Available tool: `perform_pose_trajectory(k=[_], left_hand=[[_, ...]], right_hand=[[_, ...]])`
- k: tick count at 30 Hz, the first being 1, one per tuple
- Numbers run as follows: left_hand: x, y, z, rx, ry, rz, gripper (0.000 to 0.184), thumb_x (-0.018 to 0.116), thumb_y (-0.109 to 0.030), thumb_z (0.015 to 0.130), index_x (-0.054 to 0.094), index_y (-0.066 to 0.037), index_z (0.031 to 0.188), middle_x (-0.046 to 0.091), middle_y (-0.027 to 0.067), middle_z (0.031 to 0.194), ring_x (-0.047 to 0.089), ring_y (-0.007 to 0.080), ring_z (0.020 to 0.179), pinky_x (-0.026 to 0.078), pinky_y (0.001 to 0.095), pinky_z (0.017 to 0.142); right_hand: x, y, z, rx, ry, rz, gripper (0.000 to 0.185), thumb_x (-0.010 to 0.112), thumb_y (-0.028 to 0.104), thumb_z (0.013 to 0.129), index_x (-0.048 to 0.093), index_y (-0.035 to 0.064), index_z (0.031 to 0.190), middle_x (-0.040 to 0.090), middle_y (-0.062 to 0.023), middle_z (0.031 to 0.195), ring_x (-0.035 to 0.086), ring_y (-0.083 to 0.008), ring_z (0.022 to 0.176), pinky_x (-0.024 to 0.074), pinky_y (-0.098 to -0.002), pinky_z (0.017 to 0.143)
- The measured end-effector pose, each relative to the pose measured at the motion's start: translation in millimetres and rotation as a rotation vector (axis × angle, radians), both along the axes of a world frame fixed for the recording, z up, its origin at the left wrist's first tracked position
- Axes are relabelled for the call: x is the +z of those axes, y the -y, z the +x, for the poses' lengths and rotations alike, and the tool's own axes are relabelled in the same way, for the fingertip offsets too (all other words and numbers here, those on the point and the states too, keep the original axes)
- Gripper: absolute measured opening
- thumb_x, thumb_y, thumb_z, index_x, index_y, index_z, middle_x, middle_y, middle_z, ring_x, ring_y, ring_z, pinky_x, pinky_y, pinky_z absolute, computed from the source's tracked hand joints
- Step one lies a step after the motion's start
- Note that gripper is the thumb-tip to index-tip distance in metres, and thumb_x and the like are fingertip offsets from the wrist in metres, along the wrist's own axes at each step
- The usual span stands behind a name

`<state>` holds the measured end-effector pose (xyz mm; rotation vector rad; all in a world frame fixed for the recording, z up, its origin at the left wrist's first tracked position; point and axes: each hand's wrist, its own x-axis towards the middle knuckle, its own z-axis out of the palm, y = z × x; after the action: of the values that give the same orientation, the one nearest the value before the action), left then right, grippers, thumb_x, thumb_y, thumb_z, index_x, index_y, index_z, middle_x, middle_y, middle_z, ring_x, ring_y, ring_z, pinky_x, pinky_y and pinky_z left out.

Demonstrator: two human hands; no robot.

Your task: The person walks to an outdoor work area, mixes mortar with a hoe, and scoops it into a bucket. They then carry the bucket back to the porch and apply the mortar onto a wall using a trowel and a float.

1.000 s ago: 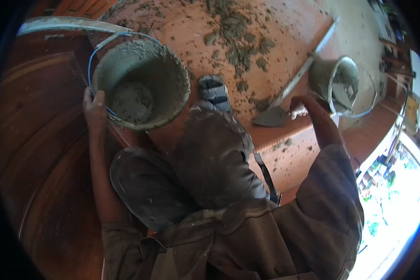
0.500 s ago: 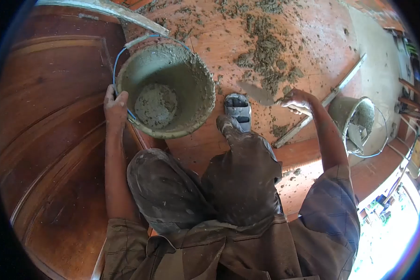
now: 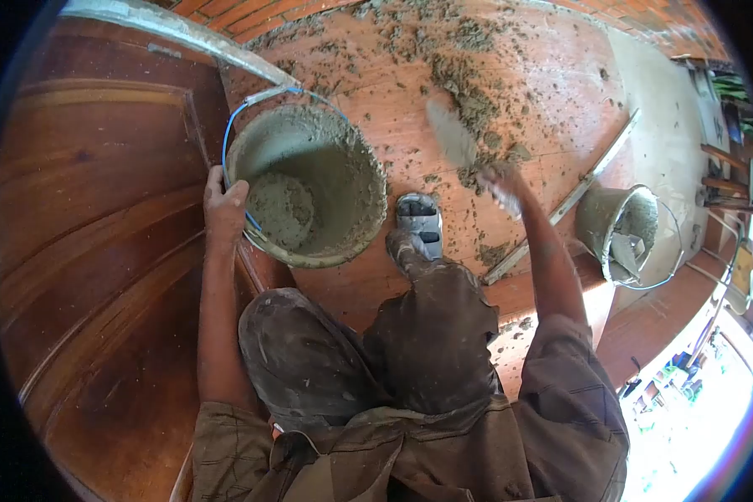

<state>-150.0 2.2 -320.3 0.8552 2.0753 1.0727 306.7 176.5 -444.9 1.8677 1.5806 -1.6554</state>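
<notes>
My left hand [image 3: 224,205] grips the rim of a mortar-coated bucket [image 3: 347,188] with a blue wire handle [image 3: 227,138]. The bucket is tilted towards me, and some wet mortar [image 3: 286,207] lies at its bottom. My right hand [image 3: 500,188], a little blurred, is closed round the handle of a trowel, which is mostly hidden by the fingers. The trowel's grey blade [image 3: 450,135] points away from me, at the left edge of a strip of crumbly mortar [image 3: 478,109] on the reddish floor. Whether the blade touches the floor I cannot tell.
A second bucket [image 3: 598,222] lies tipped at the right with a grey piece inside. Beside it a long straight strip [image 3: 565,201] lies diagonally. A brown panelled door [image 3: 100,209] fills the left. My sandalled foot [image 3: 419,219] stands between bucket and trowel.
My right hand has swung the trowel left and away from me, its blade turning to point forward. The held bucket appears slightly lower and further right as the view shifts.
</notes>
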Motion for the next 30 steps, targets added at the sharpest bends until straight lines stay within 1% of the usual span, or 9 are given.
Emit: perform_pose_trajectory(k=[3, 4, 7, 14, 18, 24, 27, 29, 30], left_hand=[[-5.3, -5.2, 9.0, 0.069, 0.165, 0.066, 0.020, 0.052, -0.009, 0.078, 0.054, -0.001, 0.096, 0.054, 0.0049, 0.086, 0.047, 0.0132, 0.078, 0.042, 0.0288, 0.073], [-8.4, -6.3, 11.4, 0.077, 0.159, 0.041, 0.021, 0.052, -0.009, 0.078, 0.053, -0.001, 0.098, 0.054, 0.0059, 0.088, 0.048, 0.0142, 0.080, 0.043, 0.0297, 0.075], [-14.8, -27.8, 22.7, 0.082, 0.098, -0.017, 0.025, 0.053, -0.010, 0.079, 0.053, 0.000, 0.102, 0.056, 0.0091, 0.092, 0.052, 0.0173, 0.083, 0.043, 0.0322, 0.078], [-39.7, -113.3, 66.7, 0.097, -0.159, -0.154, 0.030, 0.061, -0.020, 0.080, 0.053, 0.002, 0.098, 0.061, 0.0175, 0.091, 0.061, 0.0282, 0.084, 0.047, 0.0400, 0.076], [-52.0, -128.5, 41.3, 0.138, -0.071, -0.179, 0.031, 0.062, -0.024, 0.079, 0.054, 0.002, 0.094, 0.062, 0.0201, 0.087, 0.062, 0.0322, 0.083, 0.047, 0.0421, 0.075], [-66.3, -132.3, 41.2, 0.177, -0.128, -0.184, 0.033, 0.061, -0.025, 0.078, 0.054, 0.004, 0.092, 0.062, 0.0232, 0.084, 0.062, 0.0363, 0.079, 0.047, 0.0448, 0.073], [-54.2, -125.9, 41.9, 0.196, -0.026, -0.167, 0.030, 0.061, -0.021, 0.078, 0.054, 0.003, 0.094, 0.062, 0.0225, 0.086, 0.061, 0.0351, 0.081, 0.047, 0.0434, 0.074], [-46.3, -120.3, 42.5, 0.152, -0.130, -0.186, 0.028, 0.061, -0.019, 0.078, 0.054, 0.002, 0.094, 0.062, 0.0211, 0.087, 0.062, 0.0339, 0.080, 0.047, 0.0423, 0.074], [-43.7, -119.4, 44.1, 0.123, -0.181, -0.198, 0.028, 0.062, -0.018, 0.078, 0.054, 0.002, 0.095, 0.062, 0.0204, 0.087, 0.062, 0.0333, 0.080, 0.047, 0.0417, 0.074]], right_hand=[[-46.5, 64.6, 63.0, -0.142, -0.006, 0.297, 0.029, 0.066, 0.029, 0.085, 0.057, 0.0075, 0.101, 0.051, -0.0020, 0.065, 0.047, -0.0111, 0.044, 0.0413, -0.0276, 0.039], [-18.9, 80.6, 53.5, -0.478, 0.078, 0.172, 0.025, 0.064, 0.029, 0.087, 0.057, 0.0088, 0.101, 0.050, -0.0028, 0.062, 0.048, -0.0114, 0.043, 0.0444, -0.0288, 0.040], [-78.6, 114.3, 94.4, -0.882, 0.187, 0.385, 0.024, 0.064, 0.024, 0.086, 0.057, 0.0091, 0.104, 0.053, -0.0061, 0.061, 0.052, -0.0161, 0.044, 0.0476, -0.0313, 0.042], [-133.3, 39.3, -22.2, -0.510, 0.126, 0.493, 0.036, 0.065, 0.026, 0.078, 0.059, 0.0032, 0.105, 0.060, -0.0144, 0.066, 0.059, -0.0232, 0.047, 0.0487, -0.0378, 0.045], [-84.9, -2.5, -50.4, -0.478, -0.164, 0.304, 0.038, 0.064, 0.023, 0.080, 0.059, 0.0020, 0.111, 0.060, -0.0135, 0.067, 0.060, -0.0228, 0.053, 0.0506, -0.0367, 0.050], [-15.1, 42.8, -62.3, 0.301, -0.278, 0.842, 0.039, 0.064, 0.016, 0.082, 0.057, 0.0002, 0.116, 0.063, -0.0119, 0.077, 0.061, -0.0207, 0.071, 0.0505, -0.0314, 0.065], [-3.7, 42.2, -61.2, -0.121, -0.124, 0.372, 0.044, 0.065, 0.024, 0.082, 0.056, 0.0026, 0.119, 0.065, -0.0189, 0.092, 0.064, -0.0245, 0.082, 0.0520, -0.0370, 0.074], [-44.2, 30.5, -6.9, -0.060, -0.048, 0.421, 0.053, 0.068, 0.028, 0.081, 0.052, 0.0060, 0.127, 0.066, -0.0213, 0.099, 0.064, -0.0275, 0.085, 0.0516, -0.0375, 0.076], [-50.9, 28.0, 11.6, 0.217, -0.077, 0.527, 0.051, 0.068, 0.030, 0.081, 0.056, 0.0057, 0.123, 0.066, -0.0201, 0.099, 0.064, -0.0265, 0.082, 0.0518, -0.0370, 0.074]])
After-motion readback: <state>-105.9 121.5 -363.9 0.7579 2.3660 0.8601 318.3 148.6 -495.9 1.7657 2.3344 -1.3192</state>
